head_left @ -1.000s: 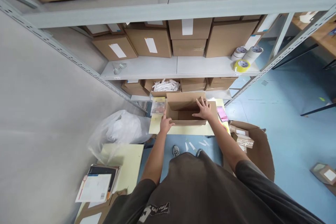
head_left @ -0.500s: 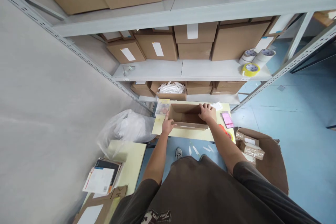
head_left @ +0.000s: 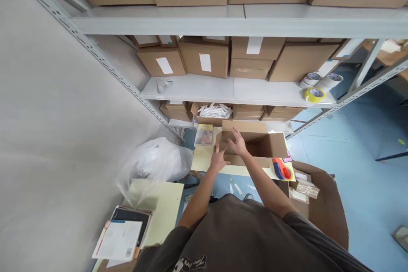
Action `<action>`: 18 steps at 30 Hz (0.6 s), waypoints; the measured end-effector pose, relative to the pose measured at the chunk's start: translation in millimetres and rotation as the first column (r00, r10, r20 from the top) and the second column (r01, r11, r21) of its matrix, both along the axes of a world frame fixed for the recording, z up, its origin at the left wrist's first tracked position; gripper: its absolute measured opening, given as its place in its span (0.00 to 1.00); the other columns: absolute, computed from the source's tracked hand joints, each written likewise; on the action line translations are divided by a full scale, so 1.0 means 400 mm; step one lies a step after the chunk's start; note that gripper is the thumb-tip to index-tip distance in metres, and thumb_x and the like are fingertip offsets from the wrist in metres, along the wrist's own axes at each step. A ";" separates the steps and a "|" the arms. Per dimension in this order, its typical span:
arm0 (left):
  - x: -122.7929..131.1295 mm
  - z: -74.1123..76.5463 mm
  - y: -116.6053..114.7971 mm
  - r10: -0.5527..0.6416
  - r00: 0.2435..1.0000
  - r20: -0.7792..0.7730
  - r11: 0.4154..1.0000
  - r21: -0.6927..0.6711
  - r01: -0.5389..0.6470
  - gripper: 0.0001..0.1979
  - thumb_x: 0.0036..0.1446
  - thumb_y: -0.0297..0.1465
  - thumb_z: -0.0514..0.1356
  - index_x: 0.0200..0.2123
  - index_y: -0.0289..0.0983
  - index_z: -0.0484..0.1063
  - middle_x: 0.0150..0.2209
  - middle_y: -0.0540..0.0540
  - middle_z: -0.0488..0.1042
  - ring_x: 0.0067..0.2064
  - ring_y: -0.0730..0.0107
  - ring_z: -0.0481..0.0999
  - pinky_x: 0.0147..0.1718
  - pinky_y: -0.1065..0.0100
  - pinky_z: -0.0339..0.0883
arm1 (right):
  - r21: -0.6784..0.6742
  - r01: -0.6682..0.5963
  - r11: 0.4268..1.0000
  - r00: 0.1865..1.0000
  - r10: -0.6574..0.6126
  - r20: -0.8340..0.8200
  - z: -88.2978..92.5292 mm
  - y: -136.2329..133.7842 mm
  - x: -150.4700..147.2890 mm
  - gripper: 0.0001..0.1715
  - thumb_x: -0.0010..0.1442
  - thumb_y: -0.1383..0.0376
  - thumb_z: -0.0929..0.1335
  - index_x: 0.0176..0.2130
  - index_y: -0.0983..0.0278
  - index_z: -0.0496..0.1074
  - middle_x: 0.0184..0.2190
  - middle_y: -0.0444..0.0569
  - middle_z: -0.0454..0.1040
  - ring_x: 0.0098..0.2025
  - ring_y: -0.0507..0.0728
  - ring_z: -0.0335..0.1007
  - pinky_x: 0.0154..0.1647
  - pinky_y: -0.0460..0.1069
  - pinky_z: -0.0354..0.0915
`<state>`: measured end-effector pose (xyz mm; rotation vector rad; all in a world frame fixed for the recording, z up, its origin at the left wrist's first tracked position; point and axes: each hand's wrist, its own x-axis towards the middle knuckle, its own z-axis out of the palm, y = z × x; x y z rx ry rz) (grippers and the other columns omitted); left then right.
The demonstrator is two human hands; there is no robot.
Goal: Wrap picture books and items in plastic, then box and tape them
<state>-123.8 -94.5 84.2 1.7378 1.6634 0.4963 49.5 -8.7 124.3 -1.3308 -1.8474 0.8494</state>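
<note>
On the small yellow table stands a cardboard box, open at the top with its flaps spread outward. At its left end is my left hand, thumb and fingers apart, close to the left flap; whether it touches the cardboard I cannot tell. Over the left part of the opening my right hand has its fingers spread and holds nothing. A red and blue tape dispenser with yellow tape lies by the box's front right corner. Left of the box lies a clear plastic bag.
Ahead rises a grey metal shelf with cardboard boxes and tape rolls. A large open carton stands at right on the floor. White plastic sacking and a side table are at left.
The box's flaps now stand outward, and the box appears farther right on the table. My right hand has left its right end for the left part. The view has shifted.
</note>
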 end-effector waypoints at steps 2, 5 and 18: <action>-0.032 -0.007 0.003 -0.056 0.995 0.083 0.998 0.031 0.054 0.52 0.44 0.44 0.81 0.71 0.41 0.70 0.82 0.35 0.38 0.81 0.29 0.40 0.75 0.40 0.51 | -0.017 -0.047 0.999 0.999 0.047 -0.026 0.003 0.018 -0.119 0.44 0.64 0.59 0.67 0.76 0.59 0.62 0.77 0.53 0.61 0.79 0.65 0.53 0.79 0.62 0.54; -0.111 -0.020 0.006 -0.090 0.967 0.236 0.993 0.090 0.071 0.34 0.56 0.40 0.75 0.64 0.42 0.77 0.74 0.33 0.63 0.76 0.37 0.58 0.73 0.43 0.58 | -0.086 -0.061 0.994 0.997 0.056 -0.059 -0.010 0.057 -0.270 0.42 0.64 0.60 0.67 0.75 0.58 0.65 0.75 0.52 0.65 0.78 0.64 0.55 0.79 0.60 0.53; -0.505 -0.158 0.264 0.461 0.855 0.239 0.877 -0.273 -0.396 0.25 0.67 0.27 0.65 0.66 0.34 0.73 0.65 0.33 0.77 0.68 0.50 0.74 0.69 0.56 0.64 | -0.613 0.306 0.729 0.801 -0.545 -0.248 -0.171 0.165 -0.494 0.43 0.61 0.58 0.73 0.70 0.68 0.68 0.65 0.61 0.75 0.71 0.68 0.64 0.74 0.59 0.57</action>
